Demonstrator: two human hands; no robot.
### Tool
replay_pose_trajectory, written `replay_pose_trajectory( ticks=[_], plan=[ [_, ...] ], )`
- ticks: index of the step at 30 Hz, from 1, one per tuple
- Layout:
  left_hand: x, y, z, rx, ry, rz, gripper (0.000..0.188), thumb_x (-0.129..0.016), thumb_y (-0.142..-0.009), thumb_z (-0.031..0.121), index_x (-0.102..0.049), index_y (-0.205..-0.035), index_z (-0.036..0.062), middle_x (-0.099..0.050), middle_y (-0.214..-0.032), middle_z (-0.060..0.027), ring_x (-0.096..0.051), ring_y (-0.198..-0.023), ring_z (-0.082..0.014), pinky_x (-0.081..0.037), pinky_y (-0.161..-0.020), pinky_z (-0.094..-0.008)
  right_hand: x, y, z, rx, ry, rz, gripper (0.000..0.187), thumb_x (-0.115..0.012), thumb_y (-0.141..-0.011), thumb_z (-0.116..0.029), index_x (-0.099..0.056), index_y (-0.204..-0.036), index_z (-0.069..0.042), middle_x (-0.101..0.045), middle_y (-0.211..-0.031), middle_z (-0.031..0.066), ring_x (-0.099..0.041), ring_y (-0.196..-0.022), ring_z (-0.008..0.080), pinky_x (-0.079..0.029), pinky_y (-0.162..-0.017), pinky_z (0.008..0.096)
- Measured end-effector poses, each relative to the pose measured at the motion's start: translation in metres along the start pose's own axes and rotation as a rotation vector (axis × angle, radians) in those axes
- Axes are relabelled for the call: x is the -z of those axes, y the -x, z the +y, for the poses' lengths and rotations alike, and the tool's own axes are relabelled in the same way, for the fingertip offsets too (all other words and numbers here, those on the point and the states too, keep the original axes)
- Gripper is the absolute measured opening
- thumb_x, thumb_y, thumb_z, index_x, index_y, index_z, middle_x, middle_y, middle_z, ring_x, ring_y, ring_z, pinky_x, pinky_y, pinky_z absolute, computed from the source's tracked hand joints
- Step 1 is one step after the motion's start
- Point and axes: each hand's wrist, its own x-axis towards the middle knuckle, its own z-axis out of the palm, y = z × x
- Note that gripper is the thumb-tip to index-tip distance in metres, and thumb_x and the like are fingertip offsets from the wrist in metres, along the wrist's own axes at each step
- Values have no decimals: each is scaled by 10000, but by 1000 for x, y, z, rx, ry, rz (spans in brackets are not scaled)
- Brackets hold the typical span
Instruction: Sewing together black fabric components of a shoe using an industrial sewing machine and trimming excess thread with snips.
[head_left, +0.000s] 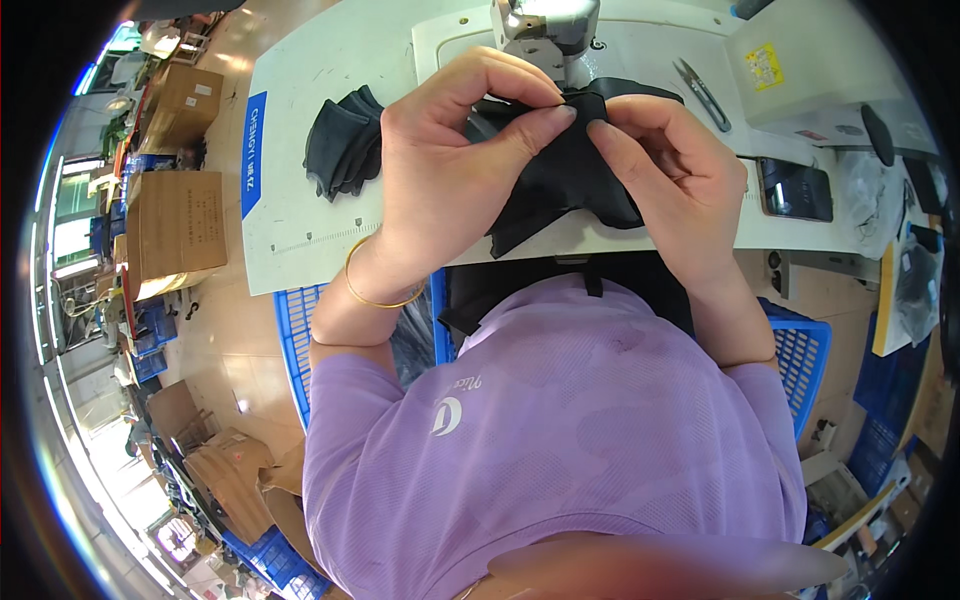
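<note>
Both hands pinch a piece of black fabric (pixel 555 180) by its upper edge, just in front of the sewing machine head (pixel 548 30). My left hand (pixel 455 150) is closed, thumb against forefinger on the cloth. Close beside it, my right hand (pixel 685 170) grips the same edge, with its fingers curled in. The lower part of the fabric hangs toward the table's front edge. A stack of dark fabric pieces (pixel 343 145) lies on the table left of my left hand. Thread snips (pixel 706 97) rest beyond my right hand.
A smartphone (pixel 796 189) lies on the white sewing table (pixel 310 262) at the right, near a clear plastic bag (pixel 868 195). Blue baskets (pixel 800 365) stand under the front edge on both sides. Cardboard boxes (pixel 178 222) are on the left.
</note>
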Motion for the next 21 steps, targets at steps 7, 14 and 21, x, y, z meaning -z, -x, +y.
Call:
replay_pose_trajectory(
  ticks=[7, 14, 21],
  plan=[
    [-6, 0, 4, 122, 71, 88, 115, -743, -803, -37, -683, -886, 14, -689, -884, -17, -630, -826, -78, -512, -763, -221, 0, 0, -2, 36, 105, 9, 106, -675, -900, -51, -667, -983, 15, -674, -773, 34, -631, -708, 66, -496, -649, 207],
    [-2, -2, 6, 247, 85, 18, 142, -744, -845, 45, -711, -975, -3, -702, -855, -20, -629, -807, -69, -510, -745, -204, -3, -1, 0, 38, 100, 0, 101, -664, -903, -56, -663, -976, 14, -676, -774, 33, -627, -705, 69, -490, -641, 214],
    [-1, -3, 3, 228, 93, 32, 123, -751, -842, 42, -721, -953, -1, -700, -851, -14, -615, -792, -62, -501, -720, -197, -3, -3, 2, 26, 80, -3, 98, -661, -901, -54, -658, -973, 13, -672, -769, 35, -605, -692, 66, -479, -637, 213]
  ],
)
